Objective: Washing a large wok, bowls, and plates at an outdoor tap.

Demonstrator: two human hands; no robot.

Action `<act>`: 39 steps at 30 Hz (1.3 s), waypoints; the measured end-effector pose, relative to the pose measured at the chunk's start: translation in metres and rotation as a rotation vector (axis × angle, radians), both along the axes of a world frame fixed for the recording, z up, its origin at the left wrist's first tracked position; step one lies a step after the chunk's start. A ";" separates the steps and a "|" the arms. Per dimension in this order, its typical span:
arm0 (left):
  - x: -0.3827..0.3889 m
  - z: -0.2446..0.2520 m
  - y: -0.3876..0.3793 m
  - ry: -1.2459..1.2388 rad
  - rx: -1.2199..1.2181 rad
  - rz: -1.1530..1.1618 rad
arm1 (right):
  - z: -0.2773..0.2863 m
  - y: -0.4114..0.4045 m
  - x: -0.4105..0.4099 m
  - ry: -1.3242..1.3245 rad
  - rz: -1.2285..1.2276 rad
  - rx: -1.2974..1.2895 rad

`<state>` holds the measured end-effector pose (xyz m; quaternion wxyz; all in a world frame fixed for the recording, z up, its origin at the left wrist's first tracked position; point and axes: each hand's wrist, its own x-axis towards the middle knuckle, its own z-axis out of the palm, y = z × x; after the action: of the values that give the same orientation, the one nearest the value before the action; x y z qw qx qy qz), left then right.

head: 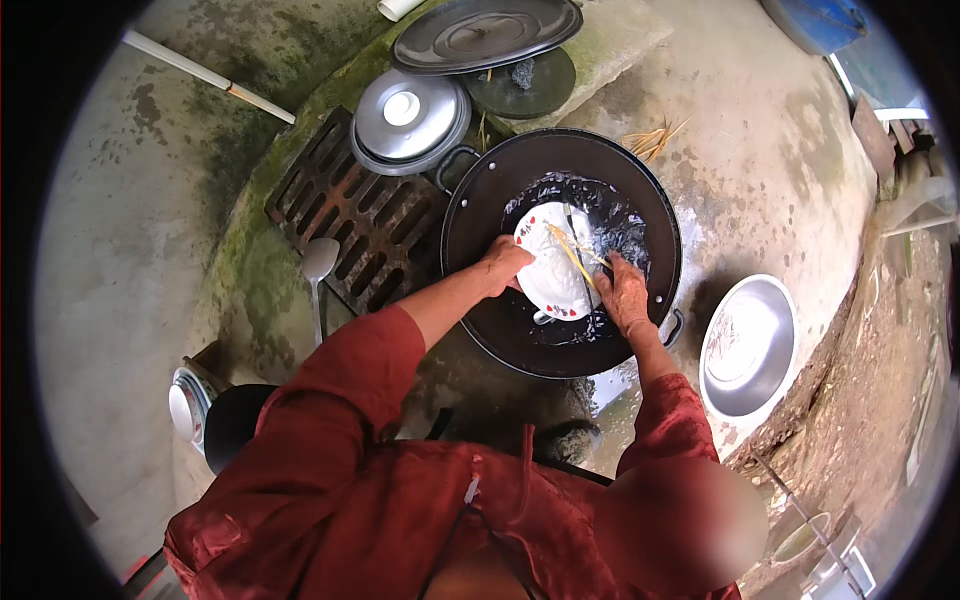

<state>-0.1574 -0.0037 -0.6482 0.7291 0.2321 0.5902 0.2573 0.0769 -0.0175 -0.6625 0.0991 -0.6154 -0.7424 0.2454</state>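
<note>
My left hand (508,264) grips the left rim of a white plate (538,281) with red and dark motifs along its edge. The plate is tilted in a wide dark wok (491,322) that has water (626,232) in its bottom. At the plate's right side, my right hand (624,294) has its fingers closed around some yellow straw-like strips (571,253), which lie across the plate. A thin dark utensil (579,259) crosses the plate as well. Below the plate's lower edge a small shiny metal end (543,318) pokes out; the rest is hidden.
Left of the wok, a lidded metal pot (409,116) and a metal spatula (320,262) rest by a rusty slotted grate (337,206). A large dark lid (487,34) lies at the back. On the right stands a metal basin (784,345). Stacked bowls (187,409) sit at lower left.
</note>
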 end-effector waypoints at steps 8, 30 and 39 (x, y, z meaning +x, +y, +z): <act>-0.030 0.109 0.022 1.060 1.145 -0.542 | 0.004 -0.003 -0.060 -0.036 -0.111 0.046; -0.312 0.076 -0.074 0.160 -0.027 0.184 | -0.020 0.042 -0.061 0.123 -0.021 -0.081; -0.307 0.077 -0.079 0.062 -0.119 0.164 | 0.000 -0.001 -0.010 -0.139 0.390 0.033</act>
<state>-0.4644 -0.0827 -0.5716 0.6997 0.1471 0.6435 0.2732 0.0666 -0.0185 -0.6623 0.0086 -0.4738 -0.8565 0.2047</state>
